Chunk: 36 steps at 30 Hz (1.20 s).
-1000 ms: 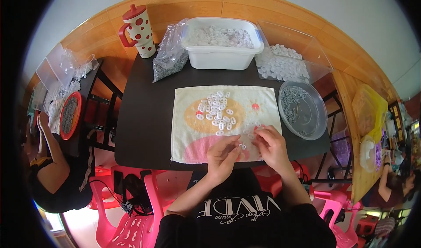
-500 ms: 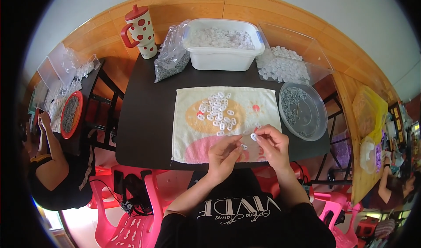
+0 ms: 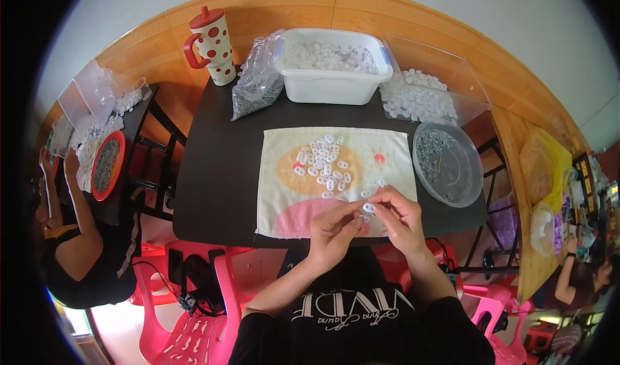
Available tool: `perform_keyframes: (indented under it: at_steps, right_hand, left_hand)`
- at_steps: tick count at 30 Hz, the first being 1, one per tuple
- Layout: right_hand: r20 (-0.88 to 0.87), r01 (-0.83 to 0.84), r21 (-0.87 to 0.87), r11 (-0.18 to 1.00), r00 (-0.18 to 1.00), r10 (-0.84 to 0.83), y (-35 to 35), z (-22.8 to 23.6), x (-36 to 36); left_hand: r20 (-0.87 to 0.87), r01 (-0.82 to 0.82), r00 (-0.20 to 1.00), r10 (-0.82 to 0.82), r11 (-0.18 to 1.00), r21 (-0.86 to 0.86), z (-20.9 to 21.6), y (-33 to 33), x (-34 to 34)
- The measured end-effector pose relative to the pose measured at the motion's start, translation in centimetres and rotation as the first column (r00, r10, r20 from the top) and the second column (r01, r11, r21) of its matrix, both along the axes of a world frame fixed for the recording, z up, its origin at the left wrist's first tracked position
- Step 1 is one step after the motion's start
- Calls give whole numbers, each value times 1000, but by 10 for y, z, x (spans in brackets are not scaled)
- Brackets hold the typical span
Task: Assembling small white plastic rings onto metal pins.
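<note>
Above the near edge of the towel [image 3: 381, 139], my two hands are close together. My right hand [image 3: 402, 219] pinches a small white oval plastic piece with two holes [image 3: 368, 207] between thumb and fingertips. Just beside it, my left hand [image 3: 332, 232] is closed in a pinch; what its fingers hold is too small and hidden to tell. A heap of similar white two-holed pieces [image 3: 323, 152] lies on the towel, with a few strays nearer my hands. To the right, a round clear tub [image 3: 462, 177] holds small grey metal parts [image 3: 429, 148].
A white bin [image 3: 332, 88] of pale pieces, a clear box of white pieces [image 3: 420, 100], a bag of grey parts [image 3: 255, 97] and a spotted tumbler [image 3: 216, 48] line the table's back. Other people sit left [image 3: 81, 255] and right [image 3: 571, 281]; pink chairs [image 3: 187, 339] stand nearby.
My hands have come together, bringing the white oval piece in my right hand against my left fingertips. At the left table, the other person's hands have moved apart.
</note>
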State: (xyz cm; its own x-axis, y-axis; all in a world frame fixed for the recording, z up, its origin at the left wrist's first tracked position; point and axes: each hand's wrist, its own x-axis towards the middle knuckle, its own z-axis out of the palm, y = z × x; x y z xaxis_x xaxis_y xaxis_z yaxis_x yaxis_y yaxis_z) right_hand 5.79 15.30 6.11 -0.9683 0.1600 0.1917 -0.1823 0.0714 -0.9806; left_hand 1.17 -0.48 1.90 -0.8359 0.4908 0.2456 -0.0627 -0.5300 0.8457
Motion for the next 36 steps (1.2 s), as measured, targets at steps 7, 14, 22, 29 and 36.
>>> perform_keyframes:
  at_steps: [7,14,22,29,36]
  right_hand:
    - [-62,13,89,996,998,-7,-3,4,-1]
    - [-68,1,100,995,998,6,-3,5,-1]
    - [-108,4,210,978,994,19,1,4,-2]
    - [-133,-16,299,954,989,58,0,0,1]
    - [-307,82,442,893,950,64,-1,-5,4]
  left_hand:
    - [-18,31,999,-32,999,-34,1,-3,0]
    - [5,33,999,-33,999,-35,3,-4,1]
    - [40,-11,999,13,999,-44,4,-2,2]
    - [113,-49,992,49,999,-2,6,-1,5]
    - [209,-62,976,56,998,20,6,1,7]
